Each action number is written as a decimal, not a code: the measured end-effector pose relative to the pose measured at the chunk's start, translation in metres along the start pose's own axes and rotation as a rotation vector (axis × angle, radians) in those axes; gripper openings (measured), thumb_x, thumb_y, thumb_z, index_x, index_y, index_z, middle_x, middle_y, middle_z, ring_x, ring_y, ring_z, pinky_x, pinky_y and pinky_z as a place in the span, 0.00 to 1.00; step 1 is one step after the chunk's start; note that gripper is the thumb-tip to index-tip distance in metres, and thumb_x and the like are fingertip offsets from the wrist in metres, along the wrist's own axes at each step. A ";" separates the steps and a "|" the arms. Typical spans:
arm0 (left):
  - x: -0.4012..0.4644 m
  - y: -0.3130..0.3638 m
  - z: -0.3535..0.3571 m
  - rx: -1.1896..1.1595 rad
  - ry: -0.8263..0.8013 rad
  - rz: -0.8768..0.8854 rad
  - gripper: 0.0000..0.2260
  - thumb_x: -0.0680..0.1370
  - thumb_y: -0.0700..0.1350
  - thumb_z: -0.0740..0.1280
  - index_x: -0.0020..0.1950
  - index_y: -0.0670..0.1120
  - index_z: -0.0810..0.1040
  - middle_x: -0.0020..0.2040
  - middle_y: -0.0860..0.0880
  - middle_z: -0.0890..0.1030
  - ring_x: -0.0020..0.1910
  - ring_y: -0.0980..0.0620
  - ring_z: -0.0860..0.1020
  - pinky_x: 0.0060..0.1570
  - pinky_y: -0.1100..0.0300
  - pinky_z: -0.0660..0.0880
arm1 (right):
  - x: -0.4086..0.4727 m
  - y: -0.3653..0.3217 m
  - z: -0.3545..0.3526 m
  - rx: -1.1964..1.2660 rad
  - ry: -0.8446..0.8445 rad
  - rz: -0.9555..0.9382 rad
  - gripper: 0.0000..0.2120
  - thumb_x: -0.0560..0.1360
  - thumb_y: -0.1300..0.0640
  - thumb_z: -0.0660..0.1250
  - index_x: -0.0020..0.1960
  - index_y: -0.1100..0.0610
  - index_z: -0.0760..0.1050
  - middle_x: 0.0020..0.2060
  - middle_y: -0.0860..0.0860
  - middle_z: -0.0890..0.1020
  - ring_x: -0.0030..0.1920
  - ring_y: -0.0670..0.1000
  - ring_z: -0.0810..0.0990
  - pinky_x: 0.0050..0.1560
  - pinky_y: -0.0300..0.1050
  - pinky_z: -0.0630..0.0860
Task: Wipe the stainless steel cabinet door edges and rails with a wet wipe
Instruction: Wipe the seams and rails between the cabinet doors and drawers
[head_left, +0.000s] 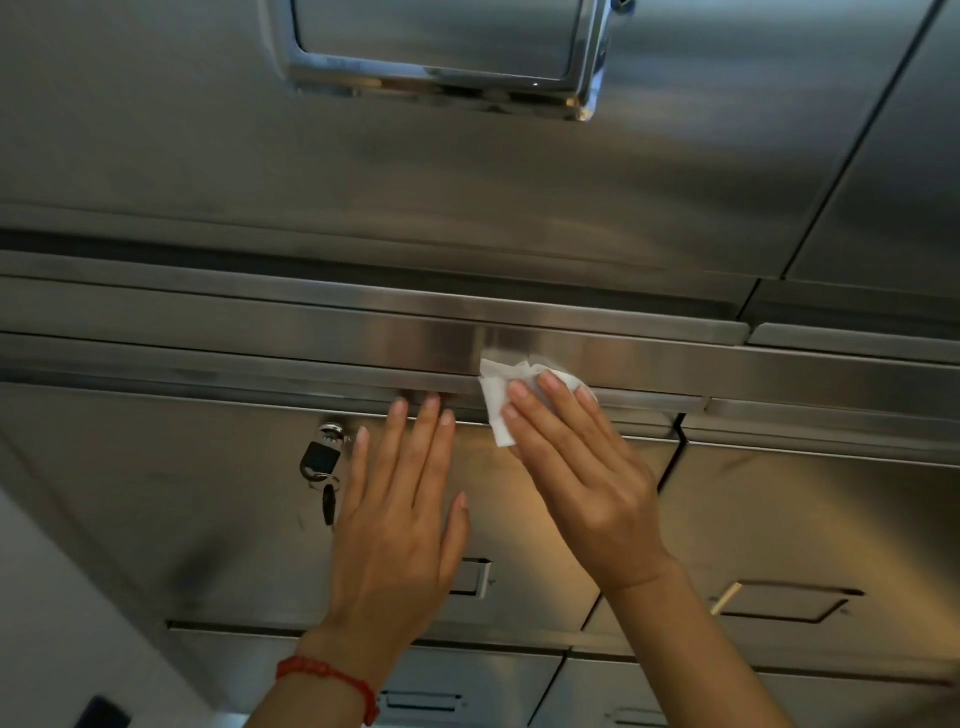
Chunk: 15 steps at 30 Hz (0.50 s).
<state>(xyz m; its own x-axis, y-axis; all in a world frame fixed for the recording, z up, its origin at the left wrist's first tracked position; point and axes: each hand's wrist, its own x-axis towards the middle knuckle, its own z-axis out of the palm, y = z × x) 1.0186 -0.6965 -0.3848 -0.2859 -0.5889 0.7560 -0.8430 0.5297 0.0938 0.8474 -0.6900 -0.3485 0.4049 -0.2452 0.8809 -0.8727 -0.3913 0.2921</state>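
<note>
A stainless steel cabinet fills the view, with a horizontal rail (311, 343) running across its middle. My right hand (576, 467) presses a crumpled white wet wipe (498, 395) with straight fingers against the rail and the top edge of the door below it (545, 509). My left hand (400, 514) lies flat on that same door, its fingertips reaching the underside of the rail just left of the wipe. A red bracelet (332, 680) sits on my left wrist.
A key with a black fob (319, 460) hangs from a lock left of my left hand. A chrome recessed handle (441, 57) sits on the upper door. Recessed pulls (789, 603) mark the lower doors and drawers. A white surface (57, 623) lies at bottom left.
</note>
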 end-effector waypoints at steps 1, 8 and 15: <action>0.001 0.002 0.001 -0.011 0.005 -0.003 0.22 0.81 0.49 0.48 0.72 0.39 0.59 0.72 0.41 0.62 0.73 0.42 0.57 0.72 0.46 0.51 | 0.002 -0.002 0.002 0.005 0.001 -0.008 0.15 0.74 0.66 0.70 0.60 0.63 0.77 0.62 0.57 0.76 0.66 0.55 0.73 0.66 0.51 0.70; 0.002 0.007 -0.003 -0.061 -0.010 -0.032 0.23 0.79 0.47 0.53 0.72 0.40 0.62 0.72 0.42 0.64 0.73 0.43 0.58 0.72 0.47 0.50 | -0.006 0.009 -0.007 -0.010 -0.043 -0.023 0.17 0.73 0.66 0.71 0.61 0.63 0.77 0.63 0.57 0.75 0.66 0.55 0.72 0.67 0.51 0.69; 0.003 0.008 -0.005 -0.080 -0.026 -0.054 0.22 0.78 0.46 0.53 0.71 0.40 0.63 0.72 0.43 0.64 0.73 0.43 0.58 0.72 0.46 0.51 | 0.002 0.003 -0.002 0.001 -0.051 -0.073 0.15 0.75 0.66 0.69 0.61 0.63 0.77 0.63 0.57 0.76 0.66 0.55 0.72 0.67 0.51 0.69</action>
<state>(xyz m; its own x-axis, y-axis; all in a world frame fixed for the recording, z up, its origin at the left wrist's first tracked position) 1.0131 -0.6908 -0.3782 -0.2537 -0.6331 0.7313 -0.8188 0.5431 0.1861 0.8457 -0.6902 -0.3450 0.4809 -0.2606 0.8372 -0.8399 -0.4108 0.3546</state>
